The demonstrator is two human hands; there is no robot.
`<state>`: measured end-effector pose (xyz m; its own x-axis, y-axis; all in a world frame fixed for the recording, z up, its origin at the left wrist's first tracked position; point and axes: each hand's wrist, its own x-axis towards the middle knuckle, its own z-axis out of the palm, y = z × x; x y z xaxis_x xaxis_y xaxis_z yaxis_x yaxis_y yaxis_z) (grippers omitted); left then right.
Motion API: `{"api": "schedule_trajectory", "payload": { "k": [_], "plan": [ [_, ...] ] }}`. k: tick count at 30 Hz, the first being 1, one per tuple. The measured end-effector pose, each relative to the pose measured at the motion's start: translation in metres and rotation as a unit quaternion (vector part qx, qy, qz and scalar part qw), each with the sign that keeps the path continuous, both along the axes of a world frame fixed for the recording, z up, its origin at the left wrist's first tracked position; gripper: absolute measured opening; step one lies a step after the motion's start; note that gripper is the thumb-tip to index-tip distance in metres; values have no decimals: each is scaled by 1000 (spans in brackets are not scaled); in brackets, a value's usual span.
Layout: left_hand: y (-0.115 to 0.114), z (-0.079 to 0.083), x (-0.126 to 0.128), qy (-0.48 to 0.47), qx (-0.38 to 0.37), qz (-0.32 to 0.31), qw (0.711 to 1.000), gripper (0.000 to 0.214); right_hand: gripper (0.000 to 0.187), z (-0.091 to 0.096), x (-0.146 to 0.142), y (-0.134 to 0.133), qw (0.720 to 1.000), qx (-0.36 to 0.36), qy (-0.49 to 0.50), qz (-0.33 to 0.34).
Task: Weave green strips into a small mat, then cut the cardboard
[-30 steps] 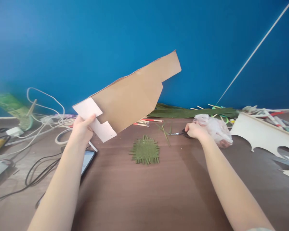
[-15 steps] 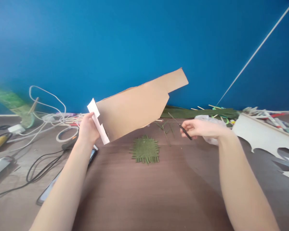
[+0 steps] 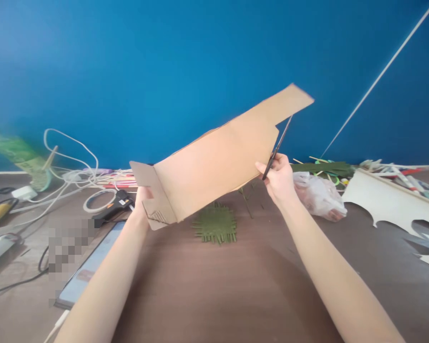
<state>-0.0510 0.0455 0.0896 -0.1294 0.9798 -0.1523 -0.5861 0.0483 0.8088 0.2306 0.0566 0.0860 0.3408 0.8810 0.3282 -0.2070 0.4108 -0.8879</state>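
Observation:
A flattened cardboard box [image 3: 218, 157], brown inside, is held up tilted above the table, its narrow strip pointing to the upper right. My left hand [image 3: 141, 202] grips its folded end flap, which hides most of the fingers. My right hand [image 3: 280, 178] is closed round dark, slim scissors [image 3: 271, 159], seen edge-on with the blades pointing up. Its thumb touches the cardboard's right edge. Below the cardboard, a woven green mat [image 3: 216, 224] with fringed edges lies on the table, its far side partly covered from view.
Left are a phone [image 3: 93, 267], a black glue gun [image 3: 116, 207], a tape roll [image 3: 99, 201] and tangled white cables [image 3: 75, 176]. On the right lie a clear plastic bag [image 3: 320, 195], green strips [image 3: 325, 167] and a cut white board [image 3: 382, 205]. A blue wall [image 3: 200, 57] stands behind.
The cardboard has moved right and turned so its flap shows its brown inside. My right hand has come left and up to its edge with the scissors, which now point more upright.

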Motion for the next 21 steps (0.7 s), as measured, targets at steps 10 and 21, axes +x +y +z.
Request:
{"api": "schedule_trajectory", "payload": {
  "k": [10,21],
  "plan": [
    [-10,-5,-27,150,26,-276,949,58,44,6,23,-1,992,5,-118,-34],
    [-13,1,-2,130,63,-317,938,48,40,5,28,2,994,7,-82,-69]
  ]
}}
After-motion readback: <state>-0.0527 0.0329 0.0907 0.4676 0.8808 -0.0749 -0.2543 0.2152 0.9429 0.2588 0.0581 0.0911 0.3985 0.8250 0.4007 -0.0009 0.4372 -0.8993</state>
